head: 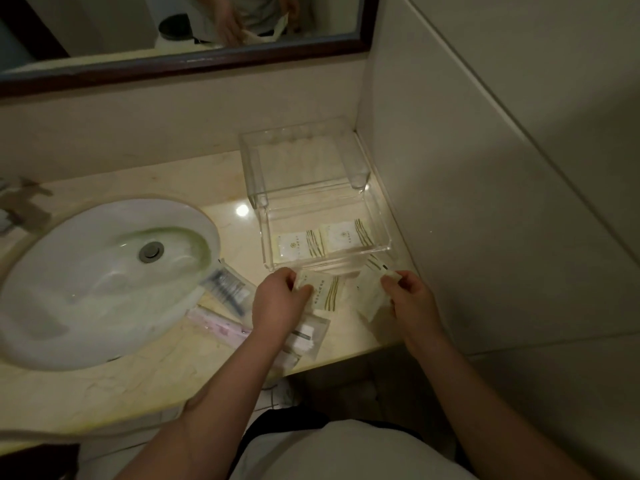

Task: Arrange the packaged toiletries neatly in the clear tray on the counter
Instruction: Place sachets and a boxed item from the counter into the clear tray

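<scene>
A clear two-level tray (266, 237) stands on the counter against the right wall. Two white packets with green stripes lie side by side in its lower front part, one on the left (297, 246) and one on the right (346, 236). Just in front of the tray my left hand (280, 299) grips a similar striped packet (327, 293). My right hand (410, 294) holds another pale packet (372, 296) beside it. Under my left wrist lies a clear packet with white contents (306, 336).
A white sink basin (104, 282) fills the counter's left side. A clear packet with a dark comb (227, 285) and a pink packet (218, 325) lie on its right rim. The counter edge runs close below my hands. A mirror (173, 26) hangs above.
</scene>
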